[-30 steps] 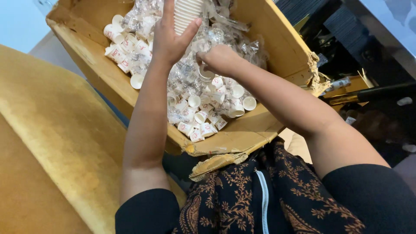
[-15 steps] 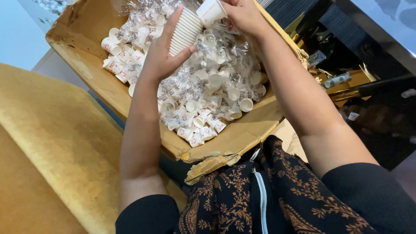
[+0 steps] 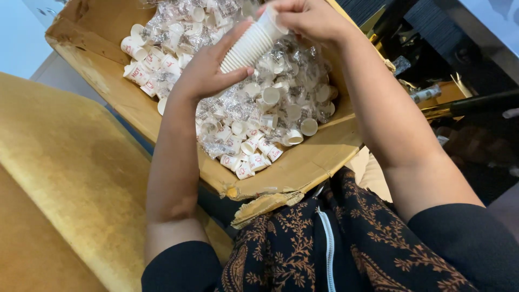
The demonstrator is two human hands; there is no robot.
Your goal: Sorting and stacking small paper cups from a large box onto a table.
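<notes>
— Cups first: the stack of white paper cups point(image 3: 250, 47) lies tilted above the cardboard box point(image 3: 303, 167), over the heap of loose small cups point(image 3: 254, 124) and crinkled clear wrappers point(image 3: 292, 70).

— How are the hands set?

— From my seat, the left hand point(image 3: 208, 70) cradles the stack's lower end, thumb beneath and fingers curled over it. The right hand point(image 3: 308, 19) pinches the top cup at its rim. Neither hand is spread flat.

— What worries you?

— I judge the stack could buckle in the middle, since only its two ends are held; a hard tug on the top cup might scatter the rest into the heap. The box's torn front edge point(image 3: 265, 203) sags toward the patterned dark garment point(image 3: 324, 249), so leaning on it could spill cups out.
</notes>
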